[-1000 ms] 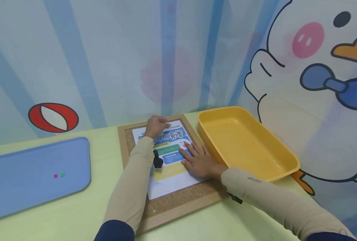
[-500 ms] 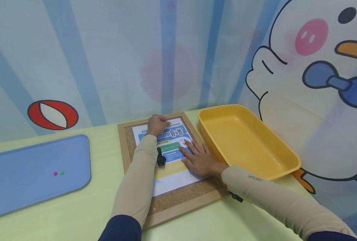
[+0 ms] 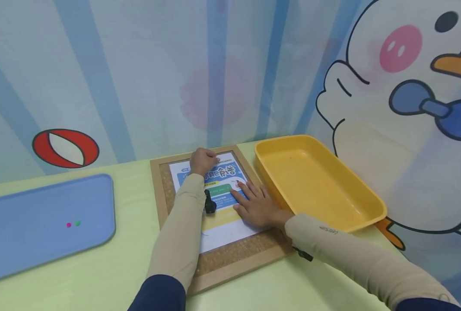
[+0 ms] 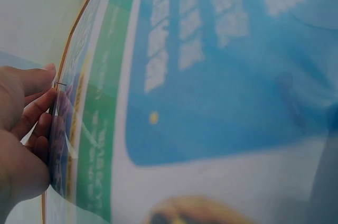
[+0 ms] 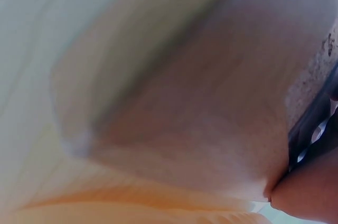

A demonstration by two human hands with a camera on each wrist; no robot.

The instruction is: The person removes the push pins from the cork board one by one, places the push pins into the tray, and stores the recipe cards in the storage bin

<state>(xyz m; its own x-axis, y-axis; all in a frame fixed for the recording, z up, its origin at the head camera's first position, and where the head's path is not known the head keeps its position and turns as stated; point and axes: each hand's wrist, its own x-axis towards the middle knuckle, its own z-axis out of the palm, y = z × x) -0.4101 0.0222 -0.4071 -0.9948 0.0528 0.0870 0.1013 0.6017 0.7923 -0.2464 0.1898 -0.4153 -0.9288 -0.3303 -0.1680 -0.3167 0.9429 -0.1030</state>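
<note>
A printed poster (image 3: 226,231) with blue, green and yellow blocks lies on a wood-framed cork board (image 3: 230,256). At the poster's upper part, my left hand (image 3: 203,161) has its fingers curled. The left wrist view shows a short thin needle of a pushpin (image 4: 62,84) sticking out from between the thumb and fingertips of the left hand (image 4: 26,134), pointing at the poster; the pin's head is hidden. My right hand (image 3: 255,206) lies flat on the poster's right side with fingers spread. Board and hand are blurred in the right wrist view.
A yellow plastic tray (image 3: 370,203) stands right beside the board. On the left, a blue tray (image 3: 24,224) holds a small pink piece (image 3: 68,225) and a small green piece (image 3: 77,223). A printed curtain (image 3: 156,77) rises behind the table.
My left forearm has swung slightly to the right, while the left hand stays near the poster's top. The right hand has not visibly moved.
</note>
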